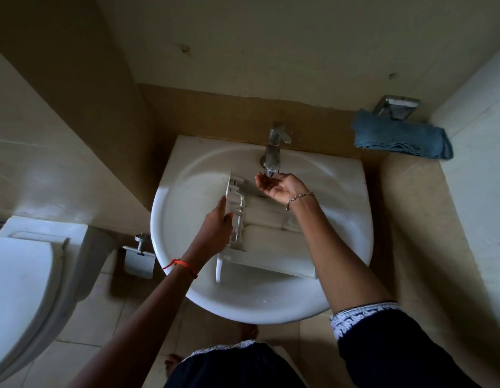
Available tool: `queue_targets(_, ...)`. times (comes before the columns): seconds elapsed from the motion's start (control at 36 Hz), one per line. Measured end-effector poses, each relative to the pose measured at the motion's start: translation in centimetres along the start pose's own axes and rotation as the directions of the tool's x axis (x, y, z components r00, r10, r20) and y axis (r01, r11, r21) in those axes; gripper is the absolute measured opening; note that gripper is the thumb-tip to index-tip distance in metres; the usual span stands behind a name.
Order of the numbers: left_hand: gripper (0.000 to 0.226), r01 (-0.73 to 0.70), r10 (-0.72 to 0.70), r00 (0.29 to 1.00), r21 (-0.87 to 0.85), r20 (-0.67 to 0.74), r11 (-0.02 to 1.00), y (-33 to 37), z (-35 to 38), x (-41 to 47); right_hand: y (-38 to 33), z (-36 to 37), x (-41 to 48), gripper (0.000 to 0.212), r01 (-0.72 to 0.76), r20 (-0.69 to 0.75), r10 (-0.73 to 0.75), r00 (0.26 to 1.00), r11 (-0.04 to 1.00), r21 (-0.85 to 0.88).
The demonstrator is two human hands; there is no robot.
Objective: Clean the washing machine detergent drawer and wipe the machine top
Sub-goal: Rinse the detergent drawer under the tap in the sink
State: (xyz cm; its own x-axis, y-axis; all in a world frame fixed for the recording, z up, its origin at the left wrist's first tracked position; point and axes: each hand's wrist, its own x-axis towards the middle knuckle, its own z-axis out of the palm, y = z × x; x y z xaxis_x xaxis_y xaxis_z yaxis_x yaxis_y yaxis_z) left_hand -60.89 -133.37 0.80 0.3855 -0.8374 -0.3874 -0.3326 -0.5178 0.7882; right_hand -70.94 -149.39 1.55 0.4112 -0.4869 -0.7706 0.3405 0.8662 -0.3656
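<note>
The white plastic detergent drawer (274,245) lies across the bowl of a white wash basin (187,175), its front panel on the left and tilted up. My left hand (215,233) grips that front panel at its edge. My right hand (279,186) is cupped palm up, fingers apart, right under the spout of the chrome tap (274,149), and holds nothing. A folded blue cloth (400,135) rests on the ledge at the back right, apart from both hands.
A white toilet (22,289) stands at the left, with a metal paper holder (139,259) on the wall between it and the basin. A chrome fitting (397,106) is mounted above the cloth. Beige tiled walls close in on both sides.
</note>
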Motion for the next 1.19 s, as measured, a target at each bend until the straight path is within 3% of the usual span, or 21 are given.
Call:
queue_targets(0.11, 0.051, -0.003, 0.003, 1.000, -0.001, 0.001, 1.000, -0.1, 0.0, 0.0, 0.8, 1.1, 0.6, 0.019, -0.004, 0.056, 0.005, 0.998, 1.000, -0.020)
queue_targets(0.25, 0.052, 0.001, -0.001, 1.000, -0.015, 0.007, 1.000, 0.0, 0.0, 0.0, 0.9, 0.7, 0.4, 0.023, -0.084, 0.134, 0.120, 0.984, 0.964, -0.250)
queue_targets(0.31, 0.051, 0.000, 0.000, 1.000, -0.014, 0.006, 1.000, 0.0, 0.0, 0.0, 1.1, 0.6, -0.4, 0.020, -0.104, 0.114, 0.159, 0.981, 0.917, -0.385)
queue_targets(0.36, 0.051, 0.002, -0.001, 1.000, -0.018, 0.009, 1.000, -0.1, 0.0, 0.0, 0.9, 0.0, -1.2, 0.033, -0.114, 0.069, 0.171, 0.983, 0.859, -0.499)
queue_targets(0.44, 0.051, -0.003, 0.003, 1.000, -0.021, 0.009, 1.000, -0.1, 0.0, 0.0, 0.1, -1.1, -2.8, 0.035, -0.109, 0.016, 0.162, 0.987, 0.730, -0.675)
queue_targets(0.56, 0.052, -0.003, 0.004, 1.000, -0.045, 0.021, 0.999, 0.0, 0.0, -0.2, -1.4, -2.7, -5.0, 0.027, -0.013, -0.037, -0.063, 0.997, 0.341, -0.940)
queue_targets(0.61, 0.052, 0.000, 0.001, 1.000, -0.046, 0.018, 0.999, 0.0, 0.0, -0.1, -2.3, -3.9, -5.5, 0.026, 0.014, -0.029, -0.163, 0.986, 0.256, -0.967)
queue_targets(0.69, 0.051, 0.010, -0.009, 1.000, -0.042, 0.011, 0.999, -0.1, 0.0, 0.0, -3.3, -5.1, -5.8, 0.029, 0.005, -0.049, -0.255, 0.966, 0.207, -0.978)
queue_targets(0.78, 0.051, 0.002, -0.002, 1.000, -0.033, 0.015, 0.999, -0.1, 0.0, -0.1, -3.7, -5.5, -5.2, 0.033, 0.051, -0.042, -0.312, 0.949, 0.286, -0.957)
queue_targets(0.83, 0.051, -0.002, 0.003, 1.000, -0.027, 0.017, 1.000, -0.1, 0.0, -0.1, -3.6, -5.3, -4.4, 0.032, 0.114, -0.021, -0.291, 0.957, 0.438, -0.892)
queue_targets(0.92, 0.051, -0.005, 0.005, 1.000, -0.028, 0.014, 1.000, -0.1, -0.1, -0.2, -2.8, -4.3, -2.9, 0.030, 0.140, 0.006, -0.188, 0.982, 0.710, -0.691)
queue_targets(1.03, 0.051, 0.000, 0.001, 1.000, -0.036, 0.017, 0.999, 0.1, -0.1, -0.3, -1.5, -2.0, -0.9, 0.032, 0.067, -0.002, -0.073, 0.997, 0.932, -0.356)
queue_targets(1.08, 0.051, 0.006, -0.005, 1.000, -0.037, 0.022, 0.999, 0.2, -0.1, -0.4, -0.9, -1.0, -0.2, 0.030, 0.032, -0.006, -0.034, 0.999, 0.982, -0.187)
queue_targets(1.19, 0.051, 0.012, -0.012, 1.000, -0.028, 0.020, 1.000, 0.4, -0.1, -0.4, -0.1, 0.3, 0.4, 0.023, 0.000, 0.027, 0.001, 1.000, 0.999, -0.055)
